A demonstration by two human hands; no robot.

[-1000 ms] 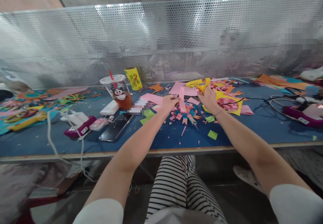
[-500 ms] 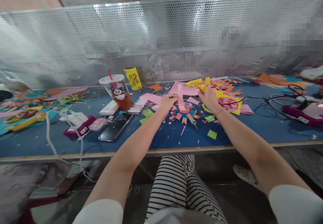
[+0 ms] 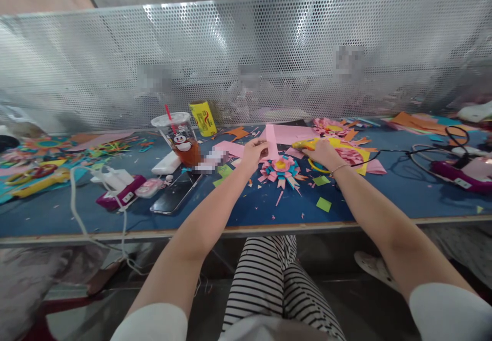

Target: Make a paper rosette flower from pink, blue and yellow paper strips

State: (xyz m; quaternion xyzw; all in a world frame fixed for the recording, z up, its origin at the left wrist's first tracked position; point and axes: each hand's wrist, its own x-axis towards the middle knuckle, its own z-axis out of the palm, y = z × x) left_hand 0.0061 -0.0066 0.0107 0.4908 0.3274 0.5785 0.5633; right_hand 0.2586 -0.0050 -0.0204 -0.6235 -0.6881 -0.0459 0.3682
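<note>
My left hand is closed on a pink paper strip, which stands up from its fingertips. Wrapped around a yellow glue gun is my right hand; the gun's nozzle points left, low over the table. Just below and between my hands lies a pink and blue paper flower with a yellowish centre. Pink paper sheets lie behind it. To the right, a pink flower on yellow paper is partly covered by my right hand.
A cup of brown drink with a red straw stands left of my hands, near a phone and a purple power strip. A black cord runs right. A perforated metal screen closes the table's back. Green paper squares lie in front.
My right hand has lowered the glue gun toward the table and turned its nozzle. The pink strip in my left hand has risen and moved slightly left, uncovering the flower's centre.
</note>
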